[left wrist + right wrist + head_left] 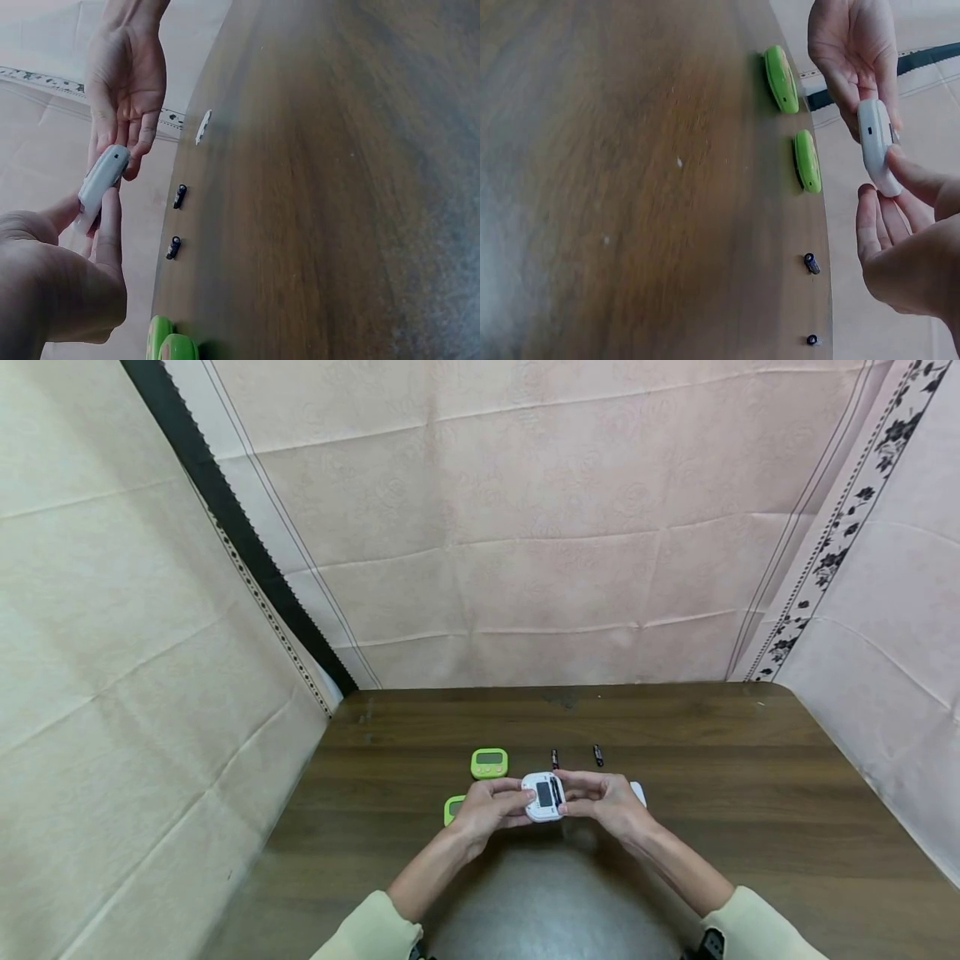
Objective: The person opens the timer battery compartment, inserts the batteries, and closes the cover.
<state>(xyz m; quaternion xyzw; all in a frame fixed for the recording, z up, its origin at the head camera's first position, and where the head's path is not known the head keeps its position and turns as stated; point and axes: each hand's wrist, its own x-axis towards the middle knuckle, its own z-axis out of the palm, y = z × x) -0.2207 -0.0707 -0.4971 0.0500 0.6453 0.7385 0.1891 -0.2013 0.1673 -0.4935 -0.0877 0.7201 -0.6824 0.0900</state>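
A small white digital timer (542, 797) with a grey display is held up above the table between both hands. My left hand (487, 812) grips its left side, the thumb lying on the front near the display. At the opposite side, my right hand (609, 806) pinches the edge between thumb and fingers. A dark strip runs beside the display; its nature is unclear. The left wrist view shows the white casing (103, 180) edge-on. Two dark batteries, one (597, 755) and another (555, 759), lie beyond the hands. A flat white piece (203, 127) lies past them, partly hidden by the right hand in the head view.
Two green timers sit on the left, one (489, 763) farther back and one (452, 808) partly behind the left hand. The brown wooden table (712, 760) meets hanging pale cloth (525, 552) at its back edge and sides.
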